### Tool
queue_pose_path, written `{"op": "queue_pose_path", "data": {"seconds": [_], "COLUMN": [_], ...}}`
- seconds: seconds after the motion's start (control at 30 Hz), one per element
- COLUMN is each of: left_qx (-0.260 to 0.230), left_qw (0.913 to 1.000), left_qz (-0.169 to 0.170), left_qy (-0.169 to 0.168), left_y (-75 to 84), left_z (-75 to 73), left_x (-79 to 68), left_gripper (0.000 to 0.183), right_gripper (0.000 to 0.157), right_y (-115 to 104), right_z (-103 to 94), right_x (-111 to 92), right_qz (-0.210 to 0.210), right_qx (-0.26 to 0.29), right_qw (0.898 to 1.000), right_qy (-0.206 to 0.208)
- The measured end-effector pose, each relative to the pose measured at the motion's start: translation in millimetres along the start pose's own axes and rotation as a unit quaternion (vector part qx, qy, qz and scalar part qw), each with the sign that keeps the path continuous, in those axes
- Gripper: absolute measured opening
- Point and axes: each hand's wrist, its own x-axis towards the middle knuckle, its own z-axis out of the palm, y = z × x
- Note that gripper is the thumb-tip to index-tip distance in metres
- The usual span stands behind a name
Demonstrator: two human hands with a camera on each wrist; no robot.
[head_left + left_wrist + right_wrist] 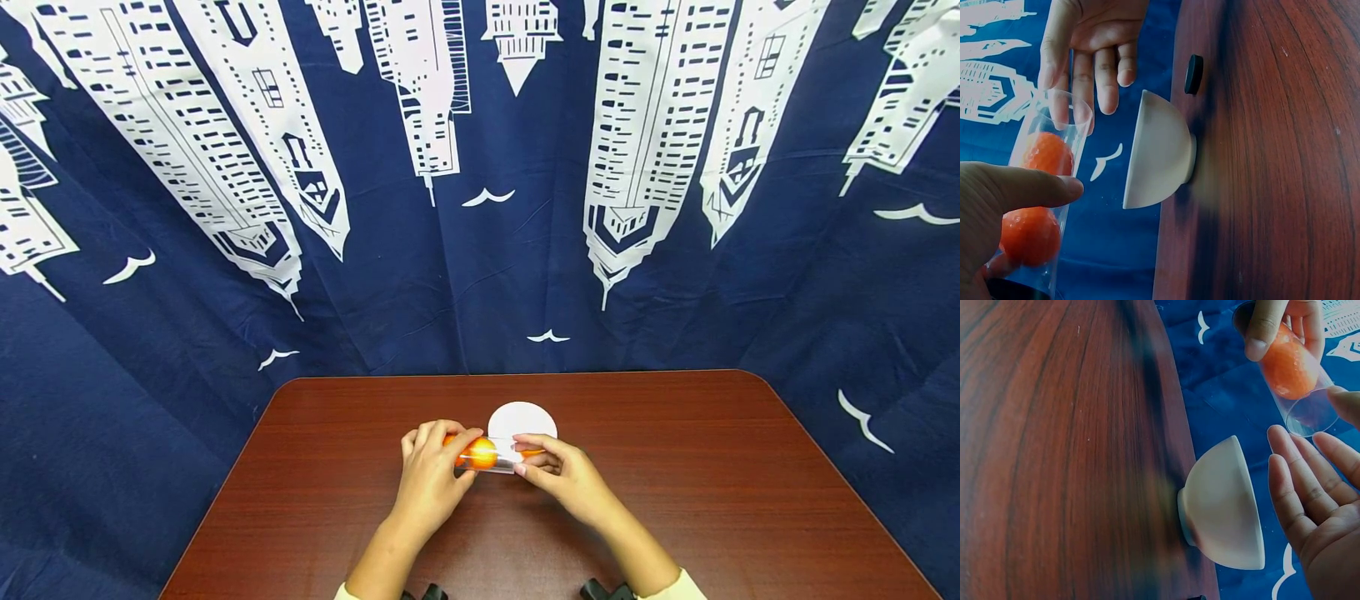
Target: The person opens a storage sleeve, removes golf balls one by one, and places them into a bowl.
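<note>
Clear plastic, by its look: my left hand [429, 468] grips the tube [504, 461] round its side, a sound hold, since I judge it light, slick and easily squashed. Orange balls [483, 453] inside could slide freely. My right hand [567, 483], fingers extended, is at its mouth. Just beyond, the bowl [1222, 503] stands on the table [690, 475].

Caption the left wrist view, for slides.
Left grip on a tube of orange balls, right grip at its open end.

Pale yellow sleeves [678, 587] show; blocky black fittings [604, 591] sit beside them.
</note>
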Motion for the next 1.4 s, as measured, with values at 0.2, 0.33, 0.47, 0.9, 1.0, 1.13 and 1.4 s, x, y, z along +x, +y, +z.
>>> {"op": "queue_pose_path", "data": {"seconds": [0.2, 0.33, 0.47, 0.9, 1.0, 1.13, 1.4], "left_qx": [-0.005, -0.012, -0.016, -0.017, -0.018, -0.026, -0.045], "left_qw": [1.0000, 0.9999, 0.9999, 0.9997, 0.9996, 0.9992, 0.9978], "left_qz": [0.000, -0.003, -0.004, -0.016, -0.024, -0.030, -0.048], "left_qy": [-0.001, 0.001, 0.003, 0.002, 0.001, 0.005, 0.008], "left_y": [-0.1, -0.4, -0.5, -0.2, -0.4, 0.3, 1.3], "left_z": [0.2, 1.0, 1.2, 1.7, 2.4, 3.5, 7.0], "left_x": [-0.4, 0.0, 0.3, -0.5, -0.8, -0.3, -2.5], "left_gripper": [0.059, 0.060, 0.060, 0.061, 0.060, 0.059, 0.056], "right_gripper": [0.046, 0.045, 0.045, 0.045, 0.044, 0.043, 0.044], "right_y": [-0.1, -0.3, -0.7, -0.7, -1.6, -3.5, -6.4], "right_z": [0.0, -0.3, -0.6, 0.6, 1.1, 0.4, -1.9], "right_x": [-0.3, 0.2, 0.3, 0.1, 0.2, 0.7, 1.9], "right_qz": [-0.005, -0.003, 0.003, 0.004, 0.001, -0.006, -0.006], "right_qx": [0.001, 0.003, 0.005, 0.024, 0.028, 0.030, 0.022], "right_qw": [1.000, 1.000, 1.000, 1.000, 1.000, 0.999, 0.999], "right_qy": [-0.001, 0.001, 0.002, 0.002, 0.008, 0.015, 0.027]}}
